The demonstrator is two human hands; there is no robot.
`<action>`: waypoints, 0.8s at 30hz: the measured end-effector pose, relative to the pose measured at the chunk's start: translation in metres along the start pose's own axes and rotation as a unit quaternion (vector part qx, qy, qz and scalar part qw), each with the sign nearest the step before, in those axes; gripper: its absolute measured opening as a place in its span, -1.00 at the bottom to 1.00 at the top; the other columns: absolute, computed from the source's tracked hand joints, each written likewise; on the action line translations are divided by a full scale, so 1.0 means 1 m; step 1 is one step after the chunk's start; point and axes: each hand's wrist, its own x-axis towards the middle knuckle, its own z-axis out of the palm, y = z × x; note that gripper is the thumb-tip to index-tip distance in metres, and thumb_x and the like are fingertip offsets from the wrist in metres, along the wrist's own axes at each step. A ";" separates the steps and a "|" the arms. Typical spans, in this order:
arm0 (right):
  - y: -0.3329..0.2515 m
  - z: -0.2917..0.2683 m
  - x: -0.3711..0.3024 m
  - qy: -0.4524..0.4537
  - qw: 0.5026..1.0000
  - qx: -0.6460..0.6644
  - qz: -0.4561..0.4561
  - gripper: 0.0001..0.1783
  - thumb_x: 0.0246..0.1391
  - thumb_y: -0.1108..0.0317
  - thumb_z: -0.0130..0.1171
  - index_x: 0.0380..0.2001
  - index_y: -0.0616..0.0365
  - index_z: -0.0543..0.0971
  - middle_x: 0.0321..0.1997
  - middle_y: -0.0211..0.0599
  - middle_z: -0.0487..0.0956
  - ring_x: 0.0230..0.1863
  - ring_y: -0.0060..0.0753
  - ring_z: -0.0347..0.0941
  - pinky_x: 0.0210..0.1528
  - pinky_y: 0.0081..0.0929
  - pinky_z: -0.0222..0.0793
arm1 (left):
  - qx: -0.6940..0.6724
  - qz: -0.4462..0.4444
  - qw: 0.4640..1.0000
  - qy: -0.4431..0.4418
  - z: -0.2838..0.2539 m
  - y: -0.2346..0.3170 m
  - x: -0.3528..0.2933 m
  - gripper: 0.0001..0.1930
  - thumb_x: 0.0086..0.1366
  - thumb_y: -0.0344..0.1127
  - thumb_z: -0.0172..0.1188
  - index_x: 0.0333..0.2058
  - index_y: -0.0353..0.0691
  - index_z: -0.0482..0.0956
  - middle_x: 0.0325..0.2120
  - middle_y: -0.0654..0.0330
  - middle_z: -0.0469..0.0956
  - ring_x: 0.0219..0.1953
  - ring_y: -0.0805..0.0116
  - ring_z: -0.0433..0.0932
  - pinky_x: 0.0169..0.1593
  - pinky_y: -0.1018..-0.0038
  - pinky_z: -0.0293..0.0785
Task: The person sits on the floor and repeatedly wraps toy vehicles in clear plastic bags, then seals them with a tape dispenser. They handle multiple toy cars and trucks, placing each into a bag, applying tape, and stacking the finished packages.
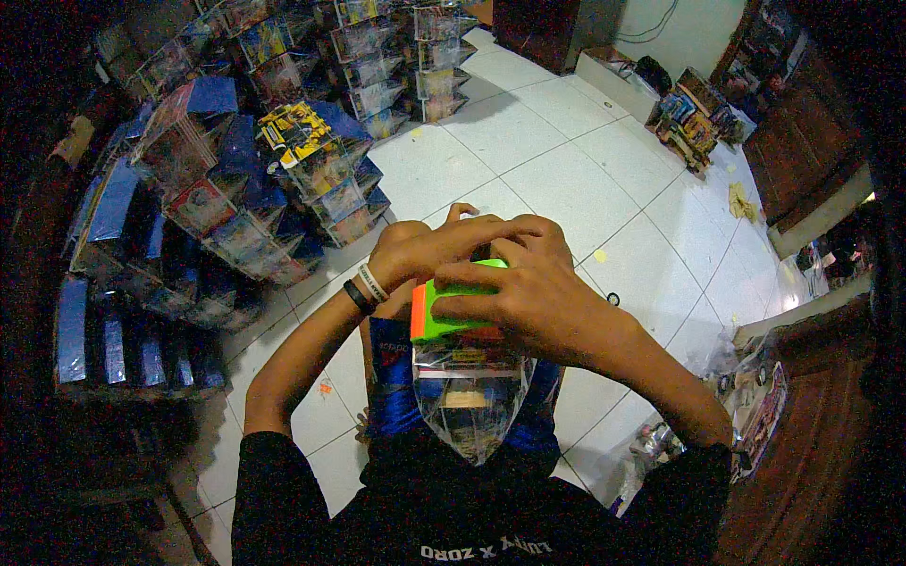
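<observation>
Between my knees stands a package with clear plastic wrap point(465, 401), its film narrowing to a point toward my body. Against its upper part is a bright green and orange block-like thing point(435, 319); its exact kind cannot be made out. My right hand point(552, 297) is closed round this thing, its fingers lying across the green face. From the left, my left hand point(460, 247) reaches over the far side, just beyond the block. Its fingers are apart, one stretched toward my right hand. Part of the package and the far fingertips are hidden behind my hands.
Stacks of plastic-wrapped boxes point(203, 203) fill the left and far left. On one stack lies a yellow and black piece point(294, 132). A toy-like vehicle point(687, 127) stands at the far right. Crumpled clear plastic bags point(722, 401) lie right of me, with a small black wheel point(613, 299) on the tiles.
</observation>
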 end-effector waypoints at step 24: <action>-0.025 -0.164 -0.027 0.070 0.995 -0.036 -0.058 -0.61 -0.27 0.37 0.40 -0.23 -0.13 0.77 -0.02 -0.37 0.74 -0.44 -0.31 0.45 -0.42 -0.43 0.41 | 0.500 0.062 0.863 -0.019 -0.067 0.109 0.016 -0.20 0.17 -0.03 0.34 0.40 0.12 0.31 0.39 0.22 0.32 0.48 0.02 0.14 0.38 -0.33 -0.05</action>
